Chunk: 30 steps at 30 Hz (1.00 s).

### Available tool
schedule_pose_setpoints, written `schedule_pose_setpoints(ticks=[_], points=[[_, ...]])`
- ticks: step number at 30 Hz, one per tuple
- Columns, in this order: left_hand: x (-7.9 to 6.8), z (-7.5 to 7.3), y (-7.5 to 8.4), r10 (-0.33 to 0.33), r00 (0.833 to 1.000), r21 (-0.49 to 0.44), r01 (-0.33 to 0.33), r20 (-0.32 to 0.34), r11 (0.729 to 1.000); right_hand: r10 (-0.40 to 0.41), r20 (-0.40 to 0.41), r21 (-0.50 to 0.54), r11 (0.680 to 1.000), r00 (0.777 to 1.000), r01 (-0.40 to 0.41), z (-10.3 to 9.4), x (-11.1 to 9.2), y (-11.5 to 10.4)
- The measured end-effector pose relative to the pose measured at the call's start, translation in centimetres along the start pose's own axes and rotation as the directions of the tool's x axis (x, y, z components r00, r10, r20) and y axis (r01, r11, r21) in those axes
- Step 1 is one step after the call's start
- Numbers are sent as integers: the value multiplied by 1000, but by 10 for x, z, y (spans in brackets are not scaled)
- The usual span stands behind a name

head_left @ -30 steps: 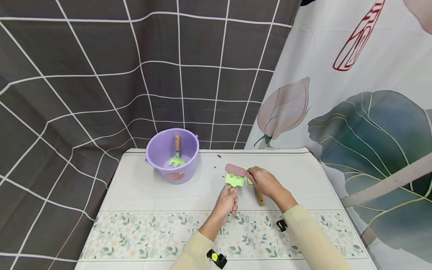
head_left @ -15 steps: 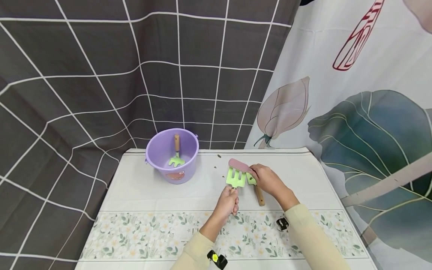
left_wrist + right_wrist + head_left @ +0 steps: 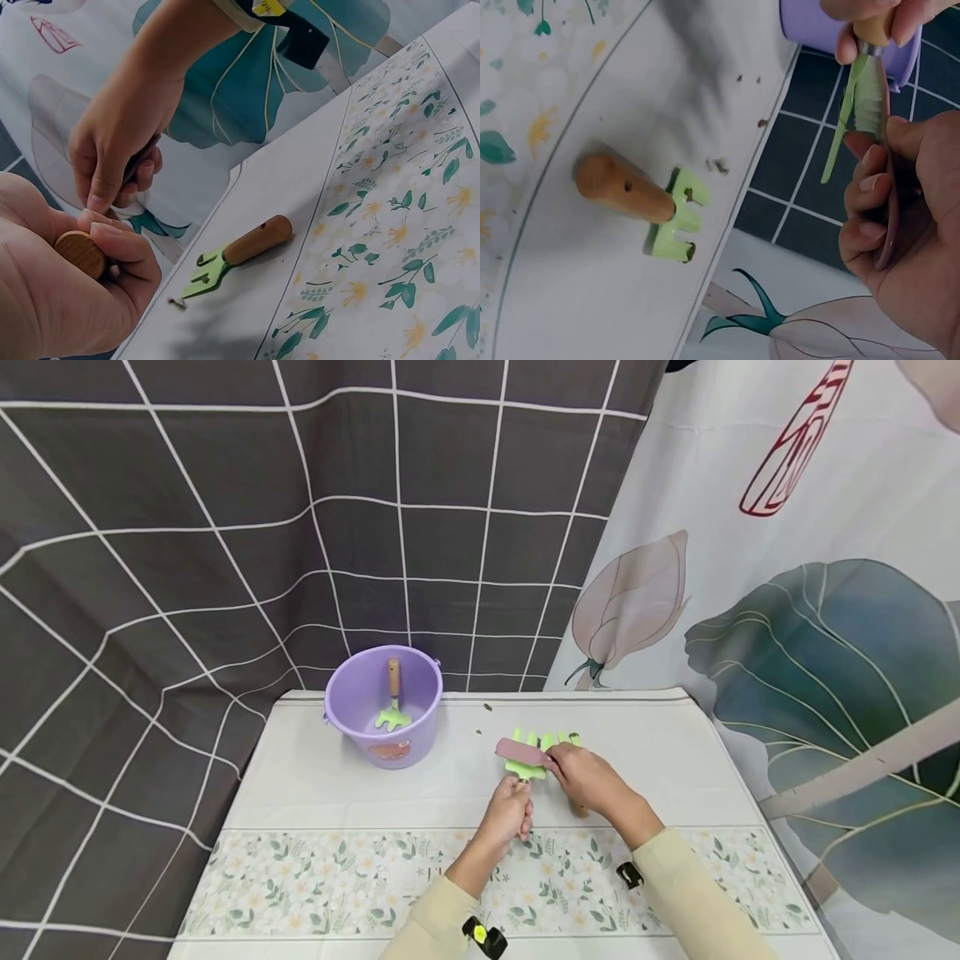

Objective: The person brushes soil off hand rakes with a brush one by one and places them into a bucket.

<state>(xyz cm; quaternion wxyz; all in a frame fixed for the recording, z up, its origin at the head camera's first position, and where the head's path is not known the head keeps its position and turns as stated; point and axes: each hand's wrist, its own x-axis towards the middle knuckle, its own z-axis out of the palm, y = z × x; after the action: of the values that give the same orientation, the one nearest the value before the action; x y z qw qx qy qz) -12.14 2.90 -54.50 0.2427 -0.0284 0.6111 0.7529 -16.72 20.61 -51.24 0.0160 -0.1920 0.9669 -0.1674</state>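
Observation:
My left hand (image 3: pixel 504 812) grips the wooden handle of a small green garden fork (image 3: pixel 528 772), its tines pointing away from me above the table. My right hand (image 3: pixel 591 778) holds a pink brush (image 3: pixel 521 752) across that fork. In the right wrist view, its pale bristles (image 3: pixel 868 101) lie against the fork's tines. A second green garden fork (image 3: pixel 682 217) with a wooden handle lies on the table below my right hand, with dark bits on its tines. Seen from the left wrist, the handle end (image 3: pixel 81 255) pokes out of my left fist.
A purple bucket (image 3: pixel 426 739) stands at the back left, holding a small green rake (image 3: pixel 393 718) with a wooden handle. Dark crumbs (image 3: pixel 718 165) are scattered on the white tablecloth (image 3: pixel 322 793). Dark checked and printed curtains hang behind and to the right.
The brush shifted right and up across the tines, then came back left and lower over the fork. The held fork has tilted, and its tines now show beyond the brush.

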Motion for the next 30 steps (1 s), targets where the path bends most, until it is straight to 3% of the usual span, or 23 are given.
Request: schedule_pose_setpoints(ticks=[12, 18, 25, 30], points=[[-2, 3, 0, 11, 1000, 7, -11, -12, 1000, 87, -3, -78, 993, 996, -87, -7, 19, 13], [-3, 3, -2, 12, 1000, 11, -12, -23, 1000, 115, -68, -98, 988, 991, -121, -11, 24, 22], [-1, -2, 0, 14, 999, -23, -15, -45, 1000, 119, -71, -17, 993, 990, -120, -11, 12, 20], [-1, -4, 3, 15, 999, -32, -17, -50, 999, 62, -24, 41, 997, 998, -61, -3, -6, 9]])
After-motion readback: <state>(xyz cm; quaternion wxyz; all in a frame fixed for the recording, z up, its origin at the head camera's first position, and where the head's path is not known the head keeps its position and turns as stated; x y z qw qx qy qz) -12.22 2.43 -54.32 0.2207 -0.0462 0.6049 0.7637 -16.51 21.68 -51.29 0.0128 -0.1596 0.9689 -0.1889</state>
